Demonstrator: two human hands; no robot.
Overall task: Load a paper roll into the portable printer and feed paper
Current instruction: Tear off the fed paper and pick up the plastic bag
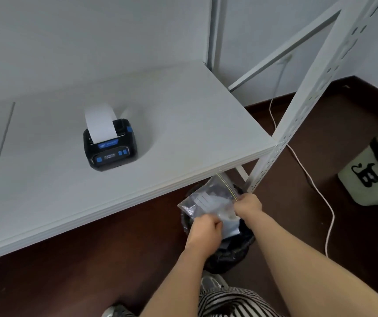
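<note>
A clear zip bag (208, 200) is seen over a bin lined with a black bag (229, 245) on the dark brown floor (92, 282). A white cable (316, 186) is trailed across the floor beside a perforated white upright (302, 106). At the right edge a pale bag with a black motif (366, 179) is set.

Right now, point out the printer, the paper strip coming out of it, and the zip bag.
portable printer (111, 154), head view, on its black front panel.
paper strip (101, 124), head view, mid-strip above the slot.
clear zip bag (208, 199), head view, on its middle, between the two hands.
</note>
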